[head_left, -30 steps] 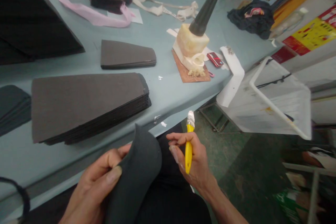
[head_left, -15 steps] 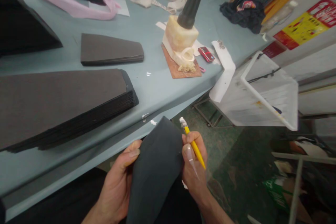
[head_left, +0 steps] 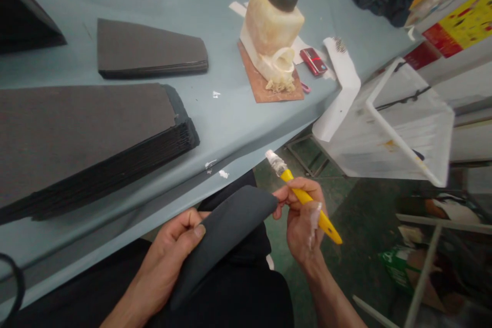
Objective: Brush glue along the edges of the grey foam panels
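My left hand (head_left: 172, 246) is closed on the left edge of a dark grey, tapered sheet piece (head_left: 226, 233), its thumb lying on top. The piece is held tilted over my lap, below the table edge. My right hand (head_left: 305, 215) grips a yellow-handled brush (head_left: 303, 196) whose bristles are coated in white paste, pointing up and away. Fingertips of that same hand touch the piece's right end. White smears show on the back of the right hand. How the left fingers lie under the piece is hidden.
On the blue-grey table (head_left: 230, 128) lie a large stack of dark pieces (head_left: 84, 138) and a smaller stack (head_left: 151, 51). A glue-stained container (head_left: 269, 31) stands on a brown board (head_left: 249, 74), near a red box (head_left: 313, 61). A white bin (head_left: 403, 133) stands right.
The dark piece has tilted over to the right and lies flatter. My right hand has moved right with the brush, its fingers now at the piece's end. The view has shifted slightly.
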`<state>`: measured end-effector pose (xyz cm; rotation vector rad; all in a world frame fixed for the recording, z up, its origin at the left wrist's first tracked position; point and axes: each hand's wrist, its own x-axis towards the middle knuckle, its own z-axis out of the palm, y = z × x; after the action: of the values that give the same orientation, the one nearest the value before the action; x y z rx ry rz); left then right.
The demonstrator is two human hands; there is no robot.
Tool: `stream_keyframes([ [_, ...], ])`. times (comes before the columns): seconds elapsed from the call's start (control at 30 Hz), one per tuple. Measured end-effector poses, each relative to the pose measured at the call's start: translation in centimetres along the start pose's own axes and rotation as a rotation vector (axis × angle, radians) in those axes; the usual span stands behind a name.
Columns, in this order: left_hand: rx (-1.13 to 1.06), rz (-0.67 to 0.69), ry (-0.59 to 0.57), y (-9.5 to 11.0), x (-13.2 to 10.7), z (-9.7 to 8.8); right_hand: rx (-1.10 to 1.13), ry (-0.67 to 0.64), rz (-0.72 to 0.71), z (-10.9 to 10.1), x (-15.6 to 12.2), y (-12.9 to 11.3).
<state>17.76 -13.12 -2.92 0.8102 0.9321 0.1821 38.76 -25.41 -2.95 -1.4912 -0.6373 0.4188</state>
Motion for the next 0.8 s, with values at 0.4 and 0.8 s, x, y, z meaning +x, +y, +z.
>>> stream_keyframes([
  [0.4, 0.175, -0.048, 0.217, 2.6, 0.0, 1.4, 0.142, -0.133, 0.238, 0.8, 1.7, -1.3],
  [0.8, 0.695, 0.387, 0.259, 7.6, -3.4, 0.2, -0.106, 0.042, -0.182, 4.4, 2.5, -3.0],
])
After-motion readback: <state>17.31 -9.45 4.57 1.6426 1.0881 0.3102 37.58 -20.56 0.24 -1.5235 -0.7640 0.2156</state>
